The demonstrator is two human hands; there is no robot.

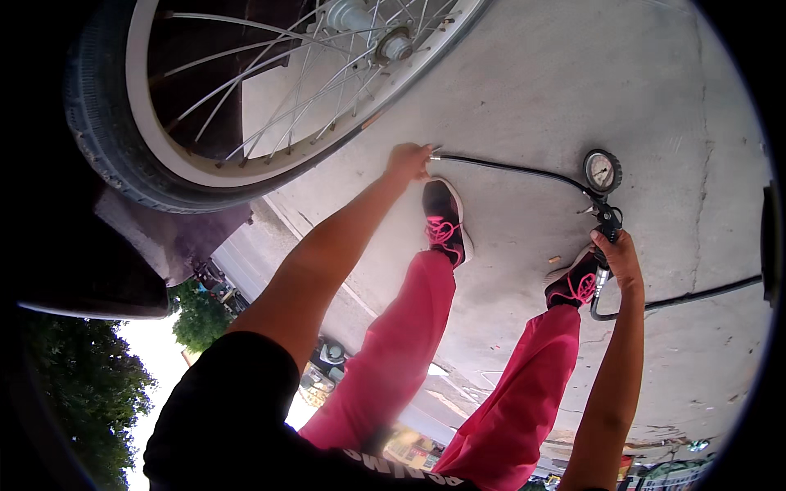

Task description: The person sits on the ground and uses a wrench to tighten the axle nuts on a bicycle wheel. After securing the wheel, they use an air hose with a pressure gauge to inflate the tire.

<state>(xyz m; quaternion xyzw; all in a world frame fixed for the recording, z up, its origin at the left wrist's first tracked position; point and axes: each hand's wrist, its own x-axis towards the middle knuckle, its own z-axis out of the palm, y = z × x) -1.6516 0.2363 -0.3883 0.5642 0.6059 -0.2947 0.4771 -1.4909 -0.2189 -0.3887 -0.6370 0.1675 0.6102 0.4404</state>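
Observation:
My right hand (pixel 620 255) is wrapped round the black grip of a tyre inflator gun (pixel 607 219). A round dial gauge (pixel 602 171) with a black ribbed rim tops the gun. From the gun a thin black hose (pixel 516 168) runs left to my left hand (pixel 407 162), whose fingers are closed on the hose's metal end fitting (pixel 435 155). Left of that hand and nearer the top is a spoked wheel with a black tyre (pixel 106 135) and a pale rim (pixel 176 159); the fitting is apart from it.
A thicker black air hose (pixel 696 295) leads from the gun's lower end to the right edge. My dark shoes with pink laces (pixel 443 221) stand on grey concrete (pixel 524 90), which has a crack at right. A small brownish scrap (pixel 555 259) lies between the feet.

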